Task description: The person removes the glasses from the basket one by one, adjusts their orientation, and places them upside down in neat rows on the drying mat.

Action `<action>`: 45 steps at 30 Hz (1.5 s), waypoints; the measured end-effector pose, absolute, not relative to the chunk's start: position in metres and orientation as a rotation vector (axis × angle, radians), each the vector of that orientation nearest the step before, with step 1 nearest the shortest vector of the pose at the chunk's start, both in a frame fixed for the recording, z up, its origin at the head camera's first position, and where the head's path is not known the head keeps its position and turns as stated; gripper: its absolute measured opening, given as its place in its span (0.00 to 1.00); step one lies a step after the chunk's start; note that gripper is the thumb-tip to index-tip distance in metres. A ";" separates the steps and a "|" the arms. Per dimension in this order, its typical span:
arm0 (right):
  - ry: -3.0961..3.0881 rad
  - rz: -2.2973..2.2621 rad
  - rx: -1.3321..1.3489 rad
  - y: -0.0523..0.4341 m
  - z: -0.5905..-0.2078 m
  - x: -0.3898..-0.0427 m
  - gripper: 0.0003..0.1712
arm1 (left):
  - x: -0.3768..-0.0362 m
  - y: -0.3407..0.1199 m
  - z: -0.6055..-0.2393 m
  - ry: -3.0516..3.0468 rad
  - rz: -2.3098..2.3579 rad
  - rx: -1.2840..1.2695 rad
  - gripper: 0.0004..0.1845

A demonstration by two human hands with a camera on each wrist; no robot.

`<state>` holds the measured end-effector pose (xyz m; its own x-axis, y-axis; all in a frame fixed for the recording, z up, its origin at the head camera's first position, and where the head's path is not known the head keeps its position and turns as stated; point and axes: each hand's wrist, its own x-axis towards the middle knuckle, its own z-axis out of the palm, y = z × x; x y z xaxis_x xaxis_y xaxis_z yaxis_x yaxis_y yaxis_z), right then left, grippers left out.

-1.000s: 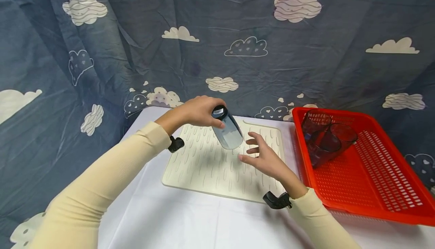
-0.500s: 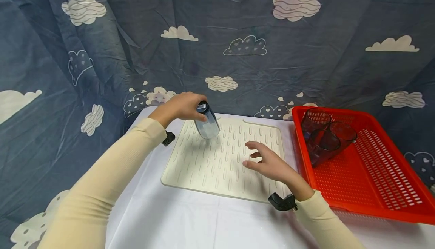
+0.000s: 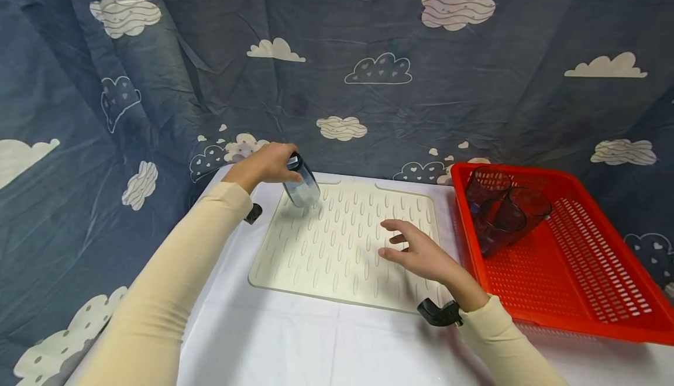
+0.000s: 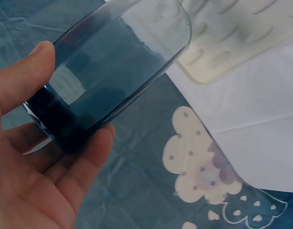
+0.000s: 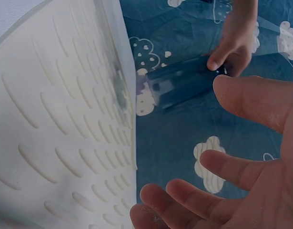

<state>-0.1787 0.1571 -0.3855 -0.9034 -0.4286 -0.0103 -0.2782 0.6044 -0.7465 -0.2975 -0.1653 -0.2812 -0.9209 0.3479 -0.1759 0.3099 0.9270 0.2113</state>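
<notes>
My left hand (image 3: 271,162) grips a blue-tinted drinking glass (image 3: 302,186) by its thick dark base, thumb on one side and fingers on the other. The glass is upside down and tilted, its rim lowered over the far left corner of a cream ridged drying mat (image 3: 337,257). In the left wrist view the clear mouth of the glass (image 4: 156,28) points toward the mat's corner. My right hand (image 3: 418,251) hovers over the mat's right part, fingers spread and slightly bent, holding nothing. The right wrist view shows the glass (image 5: 182,83) beyond my right fingers.
A red perforated plastic basket (image 3: 568,298) stands to the right of the mat. Several dark-tinted glasses (image 3: 500,222) stand in its left end. A white cloth (image 3: 295,339) covers the table, and a dark blue curtain with clouds (image 3: 295,105) hangs right behind it.
My left hand has carried the glass leftward and back, from above the mat's middle to its far left corner. My right hand has drawn slightly back to the right.
</notes>
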 end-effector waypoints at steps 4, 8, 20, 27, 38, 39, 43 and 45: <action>2.645 -1.183 -0.581 0.158 -0.386 -0.178 0.35 | -0.301 -0.167 -0.289 2.891 0.278 0.482 0.35; 2.638 -1.201 -0.580 0.160 -0.386 -0.178 0.35 | -0.307 -0.168 -0.300 2.899 0.266 0.486 0.35; 2.640 -1.204 -0.576 0.160 -0.381 -0.176 0.35 | -0.310 -0.174 -0.318 2.903 0.285 0.513 0.35; 2.656 -1.188 -0.580 0.162 -0.377 -0.175 0.36 | -0.313 -0.173 -0.331 2.883 0.333 0.490 0.36; 2.655 -1.193 -0.543 0.164 -0.373 -0.170 0.36 | -0.315 -0.164 -0.334 2.888 0.331 0.478 0.37; 2.655 -1.195 -0.537 0.165 -0.372 -0.170 0.36 | -0.315 -0.164 -0.335 2.889 0.328 0.476 0.37; 2.662 -1.201 -0.541 0.168 -0.371 -0.168 0.35 | -0.315 -0.161 -0.337 2.914 0.318 0.465 0.37; 2.668 -1.197 -0.541 0.169 -0.371 -0.168 0.35 | -0.315 -0.159 -0.339 2.923 0.316 0.447 0.37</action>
<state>-0.1678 0.1688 -0.3707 -0.9203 -0.3911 -0.0045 -0.2566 0.6124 -0.7477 -0.3153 -0.1592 -0.3385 -0.9411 0.3111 -0.1326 0.2755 0.9327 0.2327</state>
